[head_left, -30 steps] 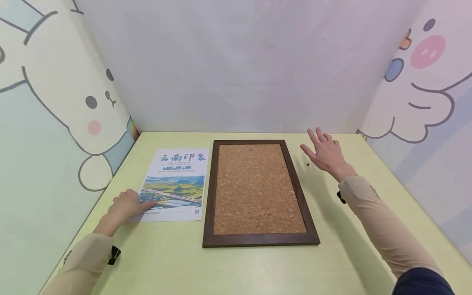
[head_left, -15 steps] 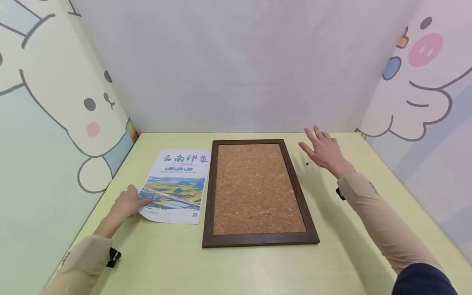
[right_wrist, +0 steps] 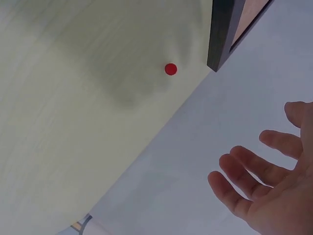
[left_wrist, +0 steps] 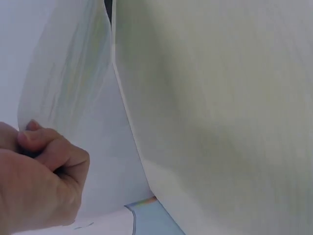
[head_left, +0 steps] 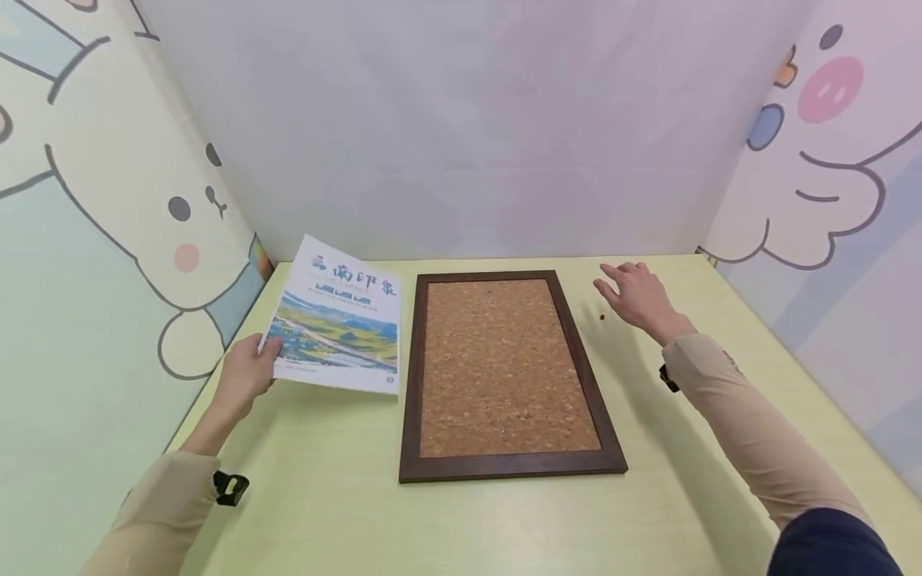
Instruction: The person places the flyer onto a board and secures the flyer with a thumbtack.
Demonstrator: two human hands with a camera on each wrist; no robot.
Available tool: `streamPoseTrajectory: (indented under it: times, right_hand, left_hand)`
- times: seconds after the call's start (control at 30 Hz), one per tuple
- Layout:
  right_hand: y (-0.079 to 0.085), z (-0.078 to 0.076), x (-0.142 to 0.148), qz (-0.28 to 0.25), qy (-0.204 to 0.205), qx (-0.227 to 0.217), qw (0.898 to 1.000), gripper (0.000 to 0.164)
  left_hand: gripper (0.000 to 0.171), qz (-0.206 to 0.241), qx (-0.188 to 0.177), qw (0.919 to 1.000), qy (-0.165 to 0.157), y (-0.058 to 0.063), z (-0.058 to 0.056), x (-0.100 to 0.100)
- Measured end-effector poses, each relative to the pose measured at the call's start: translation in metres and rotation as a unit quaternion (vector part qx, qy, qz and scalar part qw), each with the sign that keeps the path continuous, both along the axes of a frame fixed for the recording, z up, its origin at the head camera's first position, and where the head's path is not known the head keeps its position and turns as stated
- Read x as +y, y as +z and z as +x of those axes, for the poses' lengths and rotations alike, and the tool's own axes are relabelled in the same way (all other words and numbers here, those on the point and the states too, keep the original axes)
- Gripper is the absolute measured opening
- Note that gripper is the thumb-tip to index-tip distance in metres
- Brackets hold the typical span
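Poster [head_left: 333, 324], lifted off the surface [head_left: 461, 520] and tilted, is pinched at its near left corner by the left hand [head_left: 245, 374], beside the cork board [head_left: 504, 370]. Right hand [head_left: 639, 298], fingers spread and relaxed, hovers over a small red pin [right_wrist: 170, 69] beside the board's far right corner, holding nothing.

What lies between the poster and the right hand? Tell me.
The cork board in its dark frame lies flat between the poster and the right hand, plain in the head view.
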State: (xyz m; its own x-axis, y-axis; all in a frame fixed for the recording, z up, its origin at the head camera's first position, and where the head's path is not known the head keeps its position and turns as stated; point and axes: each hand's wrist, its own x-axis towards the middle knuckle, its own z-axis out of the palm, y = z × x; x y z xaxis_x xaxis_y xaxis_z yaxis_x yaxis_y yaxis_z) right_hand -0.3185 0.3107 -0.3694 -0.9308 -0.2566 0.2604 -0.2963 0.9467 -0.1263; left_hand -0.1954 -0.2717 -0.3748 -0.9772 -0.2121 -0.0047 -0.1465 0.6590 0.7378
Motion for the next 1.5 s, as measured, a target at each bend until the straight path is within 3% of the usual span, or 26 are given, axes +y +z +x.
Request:
streamPoseTrajectory:
  times: [0.17, 0.43, 0.8, 0.97, 1.13, 1.3, 1.5]
  right_hand:
    - [-0.009, 0.000, 0.007, -0.015, 0.008, 0.017, 1.000, 0.041]
    - [-0.020, -0.007, 0.014, -0.080, 0.022, -0.043, 0.996, 0.035]
    - [-0.038, -0.010, 0.021, -0.122, 0.010, -0.115, 0.986, 0.037]
    - [-0.044, -0.011, 0.020, -0.122, -0.008, -0.159, 0.980, 0.042]
    - [-0.049, -0.014, 0.020, -0.138, -0.017, -0.193, 0.971, 0.033]
    - [-0.051, -0.016, 0.020, -0.144, -0.007, -0.196, 0.970, 0.049]
    - [-0.050, -0.016, 0.020, -0.124, -0.015, -0.174, 0.977, 0.031]
  left_hand:
    - [0.046, 0.081, 0.005, 0.9963, 0.027, 0.004, -0.006, 0.019]
    - [0.045, 0.178, 0.015, 0.9830, 0.040, 0.006, -0.007, 0.060]
    - [0.035, 0.199, 0.021, 0.9798, -0.006, -0.010, -0.004, 0.122]
    - [0.032, 0.214, 0.025, 0.9764, -0.021, -0.018, 0.003, 0.147]
    - [0.031, 0.221, 0.022, 0.9743, -0.034, -0.026, 0.011, 0.170]
    - [0.034, 0.223, -0.002, 0.9737, -0.048, -0.027, 0.021, 0.190]
    - [0.033, 0.223, -0.030, 0.9722, -0.065, -0.029, 0.030, 0.209]
